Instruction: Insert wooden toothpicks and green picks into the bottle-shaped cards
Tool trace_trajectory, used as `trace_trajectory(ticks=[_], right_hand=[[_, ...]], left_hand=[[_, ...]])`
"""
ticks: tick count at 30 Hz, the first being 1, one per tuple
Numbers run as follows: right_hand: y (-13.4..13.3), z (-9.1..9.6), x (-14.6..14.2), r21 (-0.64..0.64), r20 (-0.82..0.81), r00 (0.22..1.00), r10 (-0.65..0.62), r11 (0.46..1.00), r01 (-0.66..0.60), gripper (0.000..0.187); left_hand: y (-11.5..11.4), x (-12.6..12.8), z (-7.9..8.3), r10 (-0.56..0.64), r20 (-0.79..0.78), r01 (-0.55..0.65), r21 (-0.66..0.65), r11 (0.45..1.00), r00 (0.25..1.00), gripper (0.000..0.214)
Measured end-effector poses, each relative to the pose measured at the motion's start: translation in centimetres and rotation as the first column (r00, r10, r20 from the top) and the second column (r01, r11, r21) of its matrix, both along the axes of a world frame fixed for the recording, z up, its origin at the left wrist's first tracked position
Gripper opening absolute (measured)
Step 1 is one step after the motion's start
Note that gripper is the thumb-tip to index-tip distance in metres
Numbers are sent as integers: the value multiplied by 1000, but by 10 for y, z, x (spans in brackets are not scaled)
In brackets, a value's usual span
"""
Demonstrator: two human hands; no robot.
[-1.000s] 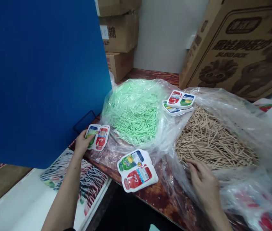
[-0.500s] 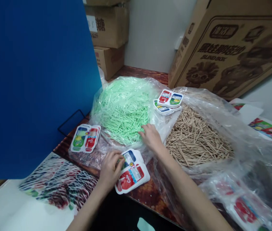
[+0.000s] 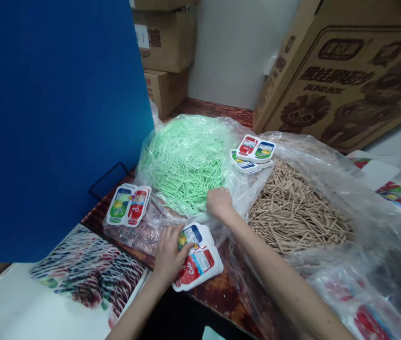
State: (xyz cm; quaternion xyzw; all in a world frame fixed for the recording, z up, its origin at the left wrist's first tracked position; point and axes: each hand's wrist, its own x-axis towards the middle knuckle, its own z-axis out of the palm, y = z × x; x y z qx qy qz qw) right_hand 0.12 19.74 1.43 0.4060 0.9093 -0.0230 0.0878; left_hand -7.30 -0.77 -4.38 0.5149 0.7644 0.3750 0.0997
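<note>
My left hand is at the left edge of a small stack of white bottle-shaped packs printed in red and green, its thumb lying across the top one. My right hand is curled closed at the right edge of a heap of thin light-green sticks in a clear plastic bag; whatever its fingers hold is hidden. Another stack of packs lies left of the green heap. More packs rest on the plastic between that heap and a pile of brown sticks.
A tall blue panel blocks the left side, with a black wire frame at its edge. Cardboard boxes are stacked behind, and a large carton leans at the right. Plastic-wrapped packs lie at the lower right.
My right hand has curled its fingers in at the edge of the green sticks. My left thumb has spread over the top pack. The whole view has shifted slightly.
</note>
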Motion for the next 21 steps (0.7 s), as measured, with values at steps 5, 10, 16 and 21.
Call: trace_trajectory(ticks=[5,10,16,21], right_hand=[[1,6,5,24,-78,996,-48,998,50,29],[-10,-2,-3,-3,-199,979,-50,999,50,29],[-21,-12,-11,-107,-213,977,9,994,-32,26],[-12,-14,-9,-144,-291,956,-26,989,-17,25]], left_hand=[[2,-2,-1,-1,15,1,11,1000,1000,37],[3,-4,-3,-3,20,2,8,1000,1000,35],[4,-4,-1,-22,45,22,-4,1000,999,35],[3,-6,-2,-22,45,22,10,1000,999,34]])
